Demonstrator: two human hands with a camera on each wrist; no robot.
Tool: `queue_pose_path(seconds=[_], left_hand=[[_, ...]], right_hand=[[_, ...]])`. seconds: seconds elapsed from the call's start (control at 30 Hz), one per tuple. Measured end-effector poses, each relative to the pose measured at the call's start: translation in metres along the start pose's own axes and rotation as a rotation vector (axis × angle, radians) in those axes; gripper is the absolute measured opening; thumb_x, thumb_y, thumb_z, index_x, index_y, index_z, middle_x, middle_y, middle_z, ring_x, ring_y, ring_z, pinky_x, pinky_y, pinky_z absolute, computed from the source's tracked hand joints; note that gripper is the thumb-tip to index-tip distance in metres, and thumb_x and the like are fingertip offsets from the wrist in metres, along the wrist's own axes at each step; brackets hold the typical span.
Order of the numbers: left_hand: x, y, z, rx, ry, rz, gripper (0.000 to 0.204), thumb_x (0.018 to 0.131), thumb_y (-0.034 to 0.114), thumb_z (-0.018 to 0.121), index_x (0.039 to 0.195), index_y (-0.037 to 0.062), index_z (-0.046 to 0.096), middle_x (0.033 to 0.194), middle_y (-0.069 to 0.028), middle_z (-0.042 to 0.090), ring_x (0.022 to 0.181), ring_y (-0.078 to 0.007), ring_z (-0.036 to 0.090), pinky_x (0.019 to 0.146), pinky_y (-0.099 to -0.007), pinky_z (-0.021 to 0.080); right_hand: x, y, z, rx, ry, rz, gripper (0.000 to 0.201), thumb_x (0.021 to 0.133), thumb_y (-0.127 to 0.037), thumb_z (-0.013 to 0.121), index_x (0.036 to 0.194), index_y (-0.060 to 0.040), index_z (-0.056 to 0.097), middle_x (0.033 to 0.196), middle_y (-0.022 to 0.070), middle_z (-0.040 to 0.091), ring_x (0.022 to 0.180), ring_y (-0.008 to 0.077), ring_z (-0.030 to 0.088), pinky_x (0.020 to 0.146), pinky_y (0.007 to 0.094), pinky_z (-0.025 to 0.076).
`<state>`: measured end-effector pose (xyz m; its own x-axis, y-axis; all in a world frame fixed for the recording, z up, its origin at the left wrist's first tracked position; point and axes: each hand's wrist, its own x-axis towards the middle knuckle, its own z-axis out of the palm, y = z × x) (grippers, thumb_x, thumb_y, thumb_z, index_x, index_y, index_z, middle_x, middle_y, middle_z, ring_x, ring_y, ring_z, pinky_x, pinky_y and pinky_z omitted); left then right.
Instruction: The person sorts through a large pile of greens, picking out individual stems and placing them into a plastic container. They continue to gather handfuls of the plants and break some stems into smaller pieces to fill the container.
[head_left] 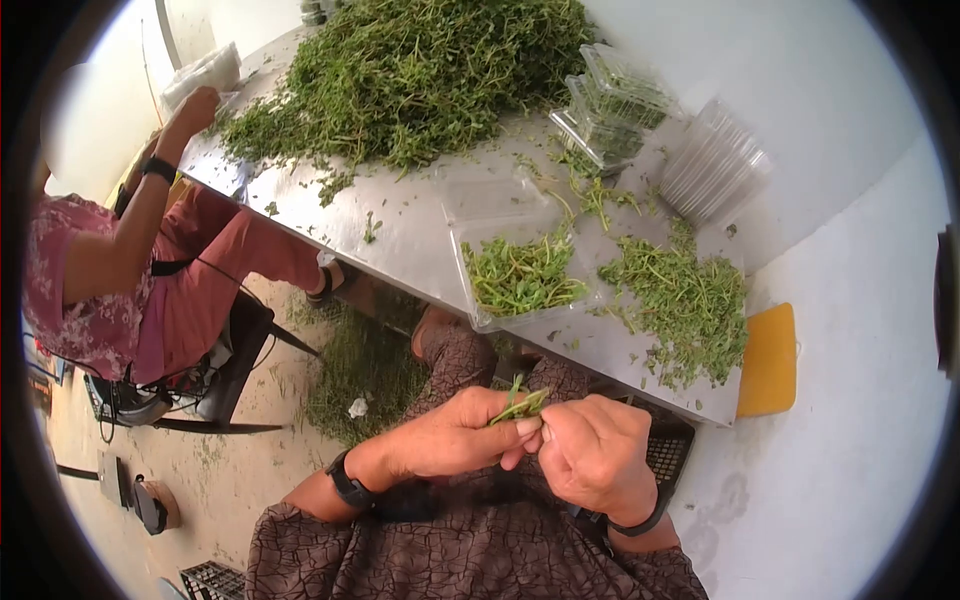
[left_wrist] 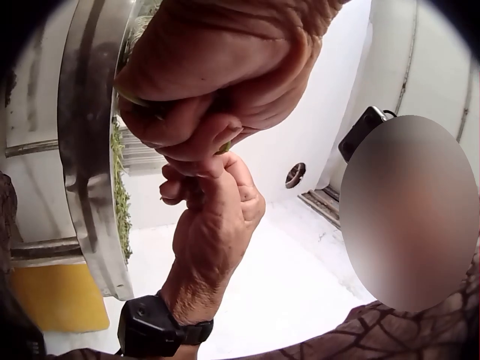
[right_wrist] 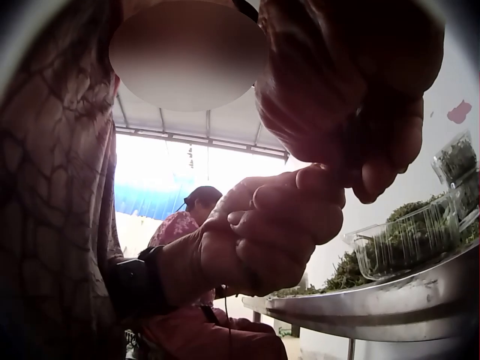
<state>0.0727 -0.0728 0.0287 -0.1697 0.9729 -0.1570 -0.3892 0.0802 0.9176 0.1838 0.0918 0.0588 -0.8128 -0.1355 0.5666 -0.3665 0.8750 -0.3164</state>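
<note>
Above the lap, the left hand (head_left: 462, 432) pinches a small sprig of green leaves (head_left: 522, 406) between thumb and fingers. Touching it at the fingertips is the right hand (head_left: 600, 455), its curled fingers pinching the sprig's lower end. In the left wrist view the left hand (left_wrist: 217, 67) fills the top, the right hand (left_wrist: 214, 225) below it; only a speck of green shows. The right wrist view has both hands meeting, the sprig hidden. An open clear box (head_left: 478, 318) of greens (head_left: 525, 275) stands at the table's near edge, with a loose pile (head_left: 680, 300) to its right.
A large heap of greens (head_left: 410, 75) covers the back of the metal table (head_left: 390, 235). Filled boxes (head_left: 605, 125) and a stack of empty boxes (head_left: 715, 165) stand by the wall. Another person (head_left: 110, 250) sits at left. A yellow board (head_left: 768, 360) is beside the table's right end.
</note>
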Motion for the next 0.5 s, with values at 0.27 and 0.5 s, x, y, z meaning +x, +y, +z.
queue_pose_path(seconds=[0.27, 0.5], left_hand=[[-0.006, 0.017, 0.004, 0.184, -0.061, 0.061, 0.022, 0.103, 0.021, 0.047, 0.095, 0.0035, 0.058, 0.073, 0.0002, 0.055, 0.069, -0.0078, 0.05, 0.063, -0.0255, 0.042], [-0.002, 0.027, 0.001, 0.254, -0.127, 0.174, 0.024, 0.103, 0.02, 0.049, 0.093, 0.0026, 0.062, 0.073, -0.0016, 0.058, 0.06, -0.0076, 0.052, 0.053, -0.0244, 0.042]], right_hand=[[0.003, 0.001, 0.003, 0.184, 0.16, -0.015, 0.019, 0.063, 0.006, 0.058, 0.082, 0.0007, 0.059, 0.059, 0.0072, 0.053, 0.045, 0.0238, 0.052, 0.042, 0.0324, 0.043], [0.008, 0.002, -0.004, 0.386, 0.169, 0.104, 0.012, 0.07, 0.006, 0.061, 0.08, 0.0006, 0.06, 0.061, 0.0091, 0.055, 0.048, 0.0262, 0.057, 0.046, 0.032, 0.046]])
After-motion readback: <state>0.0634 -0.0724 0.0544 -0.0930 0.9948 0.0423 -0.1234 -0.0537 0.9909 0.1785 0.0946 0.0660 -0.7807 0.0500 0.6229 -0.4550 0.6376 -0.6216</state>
